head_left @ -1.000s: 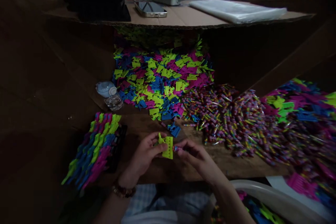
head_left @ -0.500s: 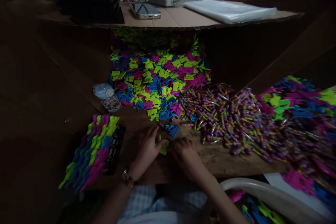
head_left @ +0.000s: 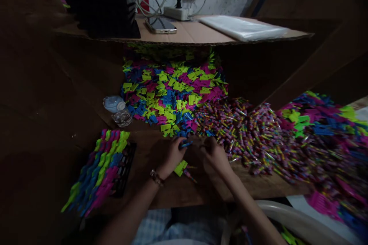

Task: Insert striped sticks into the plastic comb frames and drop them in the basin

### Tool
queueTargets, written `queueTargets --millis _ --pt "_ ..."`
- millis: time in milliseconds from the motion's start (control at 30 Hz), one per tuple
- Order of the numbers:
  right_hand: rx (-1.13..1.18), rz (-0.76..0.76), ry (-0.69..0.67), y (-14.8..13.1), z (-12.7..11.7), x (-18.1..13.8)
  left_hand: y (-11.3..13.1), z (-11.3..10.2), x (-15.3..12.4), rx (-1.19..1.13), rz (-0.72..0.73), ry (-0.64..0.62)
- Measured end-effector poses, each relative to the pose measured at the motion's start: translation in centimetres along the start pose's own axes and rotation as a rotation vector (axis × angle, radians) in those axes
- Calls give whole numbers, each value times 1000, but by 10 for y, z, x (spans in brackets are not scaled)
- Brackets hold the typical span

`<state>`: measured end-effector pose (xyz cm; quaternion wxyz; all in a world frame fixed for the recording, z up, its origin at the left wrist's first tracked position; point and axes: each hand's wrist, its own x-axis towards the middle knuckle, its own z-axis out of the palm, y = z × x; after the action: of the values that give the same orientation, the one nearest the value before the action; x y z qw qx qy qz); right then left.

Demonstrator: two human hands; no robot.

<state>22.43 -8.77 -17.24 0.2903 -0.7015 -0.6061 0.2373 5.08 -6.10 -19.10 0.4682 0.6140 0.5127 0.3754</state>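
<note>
My left hand [head_left: 174, 157], with a bracelet at the wrist, pinches a small blue plastic piece [head_left: 185, 144] above the wooden table. To its right is my right hand [head_left: 215, 155], fingers curled together; whatever is in them I cannot make out. Below and between the hands lies a flat yellow-green plastic piece [head_left: 180, 168], a thin colourful stick [head_left: 190, 176] beside it. Beyond my left hand spreads a heap of blue, pink and yellow-green plastic pieces [head_left: 172, 95]. A pile of small colourful wrapped sticks [head_left: 247, 134] lies just beyond my right hand.
At the left, rows of coloured pieces [head_left: 100, 168] stand in a black rack [head_left: 124, 172]. Behind it sits a clear bottle [head_left: 114, 104]. A cardboard shelf [head_left: 186, 37] overhangs the heap, bearing a phone [head_left: 161, 25] and plastic bags [head_left: 243, 27]. A pale tub [head_left: 276, 206] is at lower right.
The yellow-green piece now lies on the table with a stick beside it. My left hand has taken up the blue piece, and both hands have moved farther forward and right.
</note>
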Motion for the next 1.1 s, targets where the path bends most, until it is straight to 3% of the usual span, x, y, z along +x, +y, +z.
queueTargets --millis 167,400,633,1100 --pt "481 88 -153 -10 -3 -28 7 -15 -10 -409 -228 -105" --pt "898 217 -281 -26 -6 -46 35 -23 -35 -717 -340 -193" --pt "1108 310 -363 -30 -9 -48 41 -29 -39 -813 -416 -229" --pt "1136 308 -407 -28 2 -51 38 -35 -44 -783 -425 -303"
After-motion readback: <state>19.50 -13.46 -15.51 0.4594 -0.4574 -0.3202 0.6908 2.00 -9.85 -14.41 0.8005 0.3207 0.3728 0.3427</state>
